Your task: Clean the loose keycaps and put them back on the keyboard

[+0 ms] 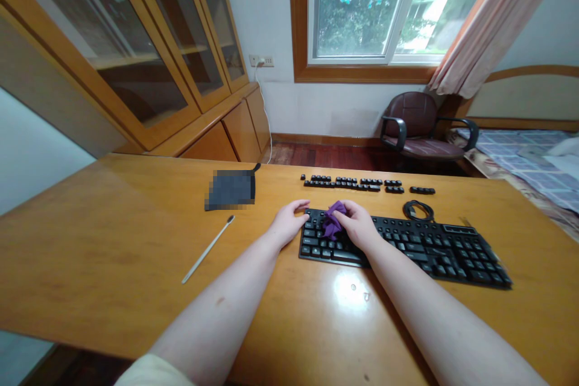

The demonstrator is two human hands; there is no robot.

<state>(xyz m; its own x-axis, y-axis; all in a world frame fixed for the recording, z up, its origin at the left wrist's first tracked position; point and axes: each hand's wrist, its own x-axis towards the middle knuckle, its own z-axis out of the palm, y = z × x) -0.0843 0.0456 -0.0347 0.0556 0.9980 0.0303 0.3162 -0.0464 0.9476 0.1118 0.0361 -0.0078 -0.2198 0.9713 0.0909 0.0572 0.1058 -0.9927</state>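
Note:
A black keyboard (420,250) lies on the wooden desk, and its top row of keys looks bare of keycaps. My right hand (359,226) pinches a crumpled purple cloth (333,220) against the keys on its left part. At the keyboard's upper left corner is my left hand (289,223), thumb and fingers on either side of the corner, gripping it. Beyond the keyboard, loose black keycaps (346,183) stand in two rows. Part of the keyboard is hidden under my right hand and forearm.
Left of my hands lie a thin white stick with a dark brush-like tip (208,250) and a dark pouch (230,188), blurred out. A coiled black cable (418,211) rests behind the keyboard. Past the desk (113,235) stand a chair (414,126), a bed and a glass-door cabinet.

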